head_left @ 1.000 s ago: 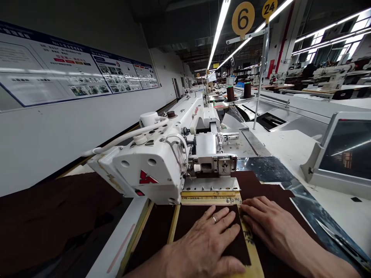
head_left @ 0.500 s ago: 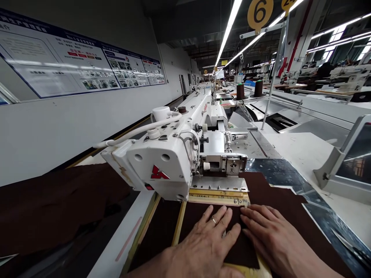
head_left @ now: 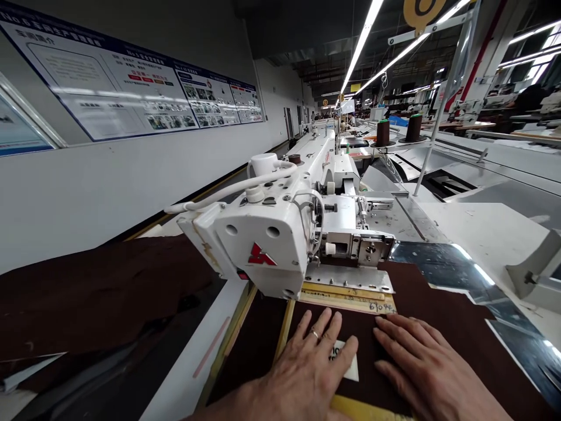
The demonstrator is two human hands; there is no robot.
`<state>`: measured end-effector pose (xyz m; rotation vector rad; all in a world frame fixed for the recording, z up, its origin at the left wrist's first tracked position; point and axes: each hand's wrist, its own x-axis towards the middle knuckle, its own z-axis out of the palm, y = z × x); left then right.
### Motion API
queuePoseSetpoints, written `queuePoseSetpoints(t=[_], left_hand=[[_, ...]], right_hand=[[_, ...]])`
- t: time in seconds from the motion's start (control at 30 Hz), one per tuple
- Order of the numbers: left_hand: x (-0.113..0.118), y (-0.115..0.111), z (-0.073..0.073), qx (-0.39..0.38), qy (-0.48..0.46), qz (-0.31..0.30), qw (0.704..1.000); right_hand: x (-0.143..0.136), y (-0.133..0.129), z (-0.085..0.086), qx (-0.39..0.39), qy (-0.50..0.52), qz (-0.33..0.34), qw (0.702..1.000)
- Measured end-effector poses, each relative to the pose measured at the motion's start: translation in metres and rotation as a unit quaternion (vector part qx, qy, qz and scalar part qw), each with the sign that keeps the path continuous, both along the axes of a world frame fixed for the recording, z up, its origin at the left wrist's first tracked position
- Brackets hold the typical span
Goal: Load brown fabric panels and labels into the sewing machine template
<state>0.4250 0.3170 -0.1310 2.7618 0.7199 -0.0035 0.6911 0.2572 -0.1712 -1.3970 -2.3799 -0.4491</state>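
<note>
My left hand (head_left: 302,365) lies flat with fingers spread on a dark brown fabric piece (head_left: 368,336). Its fingers partly cover a small white label (head_left: 350,369) with black print. To the right, my right hand (head_left: 432,362) rests palm down on brown fabric, fingers stretched out. The fabric lies within a yellowish template frame (head_left: 372,407), whose far strip carries handwritten marks. Just beyond my fingertips stands the white head of a sewing machine (head_left: 258,251), with its metal clamp plate (head_left: 350,279) over the frame's far edge.
Brown material (head_left: 109,292) is heaped on the left. Two brown thread cones (head_left: 383,133) stand behind the machine. A screen housing (head_left: 537,257) is at the right edge, near a shiny dark plate (head_left: 438,263). A wall with posters (head_left: 131,88) runs along the left.
My hands have moved apart, and more of the white label shows between them. The view has turned left, so the machine appears farther right.
</note>
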Motion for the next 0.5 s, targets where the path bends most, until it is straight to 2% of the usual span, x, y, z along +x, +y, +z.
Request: queuePoseSetpoints(t=[0.17, 0.3, 0.5], left_hand=[[0.002, 0.003, 0.01, -0.025, -0.013, -0.021, 0.999], [0.005, 0.006, 0.02, -0.05, -0.016, -0.032, 0.998], [0.01, 0.005, 0.017, -0.038, -0.015, -0.029, 0.999]], right_hand=[[-0.003, 0.001, 0.003, 0.008, 0.0, -0.003, 1.0], [-0.002, 0.001, -0.001, -0.007, 0.005, -0.02, 1.0], [-0.001, 0.002, -0.012, 0.007, 0.004, -0.052, 0.999]])
